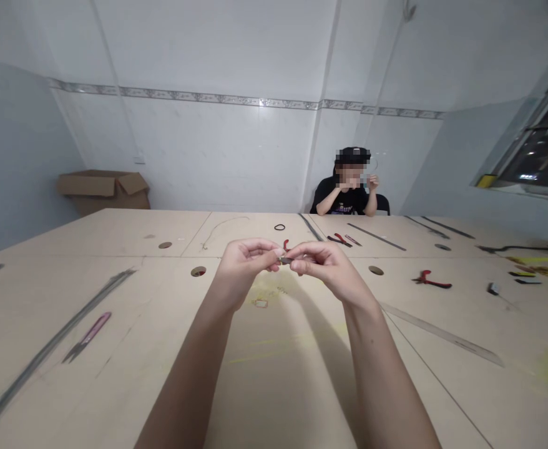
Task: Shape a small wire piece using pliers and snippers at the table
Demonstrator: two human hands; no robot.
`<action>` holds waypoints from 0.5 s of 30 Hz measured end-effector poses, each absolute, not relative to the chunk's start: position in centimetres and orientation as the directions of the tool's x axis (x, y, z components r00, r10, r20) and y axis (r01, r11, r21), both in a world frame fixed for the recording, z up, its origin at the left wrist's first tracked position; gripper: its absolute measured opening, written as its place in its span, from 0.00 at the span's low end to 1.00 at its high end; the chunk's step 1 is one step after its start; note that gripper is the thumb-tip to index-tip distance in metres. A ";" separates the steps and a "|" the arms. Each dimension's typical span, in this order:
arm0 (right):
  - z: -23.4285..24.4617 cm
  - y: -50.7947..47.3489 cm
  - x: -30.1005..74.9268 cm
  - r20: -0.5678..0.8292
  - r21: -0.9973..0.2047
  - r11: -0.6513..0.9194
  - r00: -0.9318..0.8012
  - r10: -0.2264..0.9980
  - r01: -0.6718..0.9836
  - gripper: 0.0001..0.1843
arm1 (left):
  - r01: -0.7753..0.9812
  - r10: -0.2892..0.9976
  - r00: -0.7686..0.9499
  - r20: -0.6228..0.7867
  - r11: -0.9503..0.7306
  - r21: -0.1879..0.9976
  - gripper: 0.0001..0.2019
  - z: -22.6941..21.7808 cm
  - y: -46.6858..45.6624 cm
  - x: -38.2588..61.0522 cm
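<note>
My left hand (248,262) and my right hand (325,265) meet above the middle of the table, fingertips almost touching. Between them is a small dark piece with a shiny end (284,260); its kind is too small to make out. Thumb and fingers of my right hand pinch its dark part. The left fingertips close around the shiny end, and what else they hold is hidden. Just behind my fingers a red tool handle (286,244) shows, mostly covered. Below the hands, a small rectangular outlined item (261,304) lies on the table.
Pink thread snips (89,333) and a bundle of dark strands (68,327) lie left. Red-handled pliers (430,280) and a clear ruler (447,335) lie right. More pliers (340,240) lie farther back. A person (342,196) sits across the table (274,399). Cable holes (198,272) pierce the tabletop.
</note>
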State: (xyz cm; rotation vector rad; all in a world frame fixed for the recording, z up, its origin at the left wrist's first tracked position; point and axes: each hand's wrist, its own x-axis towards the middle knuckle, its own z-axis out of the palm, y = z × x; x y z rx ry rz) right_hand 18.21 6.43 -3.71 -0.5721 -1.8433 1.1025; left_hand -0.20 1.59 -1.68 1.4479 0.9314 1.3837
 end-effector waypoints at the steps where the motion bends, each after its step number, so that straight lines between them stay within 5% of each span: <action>1: -3.7 6.5 18.2 0.452 -0.866 0.497 -0.502 0.737 -0.049 0.10 | -0.053 0.944 0.089 0.317 -0.313 0.948 0.06 -1.7 1.6 -0.2; 15: -3.8 6.6 18.4 0.454 -0.861 0.506 -0.518 0.725 -0.045 0.08 | -0.031 0.949 0.084 0.304 -0.303 0.953 0.05 -1.5 1.6 0.0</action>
